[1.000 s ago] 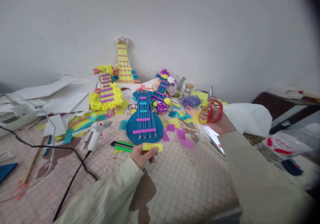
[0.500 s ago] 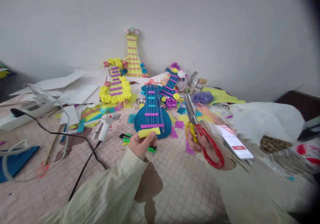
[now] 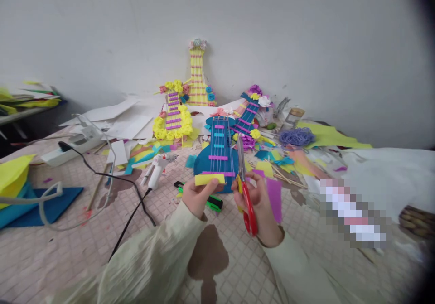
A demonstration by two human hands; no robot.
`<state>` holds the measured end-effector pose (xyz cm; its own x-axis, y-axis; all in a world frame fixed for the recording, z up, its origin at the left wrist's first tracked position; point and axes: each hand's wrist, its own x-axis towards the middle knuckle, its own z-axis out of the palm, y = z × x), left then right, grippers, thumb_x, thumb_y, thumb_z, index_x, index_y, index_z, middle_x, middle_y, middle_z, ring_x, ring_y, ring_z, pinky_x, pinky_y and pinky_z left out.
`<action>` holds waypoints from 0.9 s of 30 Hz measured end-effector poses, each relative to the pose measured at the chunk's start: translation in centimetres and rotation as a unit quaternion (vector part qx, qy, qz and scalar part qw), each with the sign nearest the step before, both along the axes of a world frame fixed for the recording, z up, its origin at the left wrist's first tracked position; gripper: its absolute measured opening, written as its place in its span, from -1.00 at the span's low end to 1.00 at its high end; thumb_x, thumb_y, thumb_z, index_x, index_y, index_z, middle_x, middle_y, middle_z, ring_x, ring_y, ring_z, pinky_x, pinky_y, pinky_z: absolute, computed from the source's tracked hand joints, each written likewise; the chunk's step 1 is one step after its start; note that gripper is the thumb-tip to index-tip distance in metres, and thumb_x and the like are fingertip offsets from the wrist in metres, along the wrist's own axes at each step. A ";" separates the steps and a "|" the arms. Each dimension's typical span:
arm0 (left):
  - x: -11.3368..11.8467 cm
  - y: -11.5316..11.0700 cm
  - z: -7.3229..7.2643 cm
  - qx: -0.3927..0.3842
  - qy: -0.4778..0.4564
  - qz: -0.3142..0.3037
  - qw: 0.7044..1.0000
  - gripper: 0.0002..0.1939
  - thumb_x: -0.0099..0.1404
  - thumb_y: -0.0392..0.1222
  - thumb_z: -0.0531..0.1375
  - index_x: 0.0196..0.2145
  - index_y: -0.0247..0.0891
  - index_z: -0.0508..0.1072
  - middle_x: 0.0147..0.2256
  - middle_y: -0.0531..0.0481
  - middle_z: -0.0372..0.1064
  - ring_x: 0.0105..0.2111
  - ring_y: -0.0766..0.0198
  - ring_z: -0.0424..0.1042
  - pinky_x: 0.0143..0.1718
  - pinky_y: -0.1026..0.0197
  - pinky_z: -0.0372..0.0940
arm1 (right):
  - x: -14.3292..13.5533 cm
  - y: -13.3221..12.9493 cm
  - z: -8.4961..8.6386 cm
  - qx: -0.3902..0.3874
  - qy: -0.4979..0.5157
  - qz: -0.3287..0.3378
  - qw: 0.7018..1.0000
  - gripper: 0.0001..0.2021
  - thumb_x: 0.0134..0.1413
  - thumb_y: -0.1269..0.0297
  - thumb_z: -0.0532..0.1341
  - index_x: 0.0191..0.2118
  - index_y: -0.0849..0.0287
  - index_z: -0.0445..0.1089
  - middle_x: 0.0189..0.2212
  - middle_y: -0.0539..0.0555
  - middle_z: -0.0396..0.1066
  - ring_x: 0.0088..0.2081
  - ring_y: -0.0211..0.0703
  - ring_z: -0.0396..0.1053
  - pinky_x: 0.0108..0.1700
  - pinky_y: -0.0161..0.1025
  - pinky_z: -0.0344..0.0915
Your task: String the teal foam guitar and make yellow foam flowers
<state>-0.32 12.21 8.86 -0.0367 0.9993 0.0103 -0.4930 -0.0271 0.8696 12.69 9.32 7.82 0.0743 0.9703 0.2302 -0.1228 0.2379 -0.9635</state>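
Observation:
Pinched in my left hand (image 3: 199,199) is a small yellow paper strip (image 3: 210,179), held level in front of the lower end of a blue paper guitar (image 3: 204,159). The guitar has thin strings and purple and light-blue crossbars. My right hand (image 3: 256,197) grips scissors (image 3: 249,211) with red and yellow handles; their blades point up and away, a little right of the strip and apart from it. Behind my left hand lies a green and black box cutter (image 3: 215,203), partly hidden. A purple paper piece (image 3: 273,197) lies beside my right hand.
A white glue gun (image 3: 157,172) with a black cord stands on the left, near a power strip (image 3: 73,147). Decorated paper guitars, including a yellow one (image 3: 197,75), lean at the back. Purple yarn (image 3: 297,136), paper scraps and a blurred-out patch lie to the right.
My right hand has brought the scissors left, closer to the yellow strip, and their blades look more upright. The view has turned left, so the scene sits further right. My left hand still holds the strip.

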 end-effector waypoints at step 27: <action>5.3 0.9 2.4 0.037 0.030 0.024 0.999 -0.66 -0.17 -0.09 0.35 -0.46 -0.40 0.50 -0.55 -0.04 0.44 -0.57 0.32 0.39 -0.50 0.28 0.32 | 1.3 -0.9 1.3 0.036 0.016 -0.073 0.997 -0.54 -0.16 0.20 0.27 -0.08 -0.02 0.14 -0.42 -0.04 0.23 -0.43 -0.22 0.27 -0.40 -0.24 0.29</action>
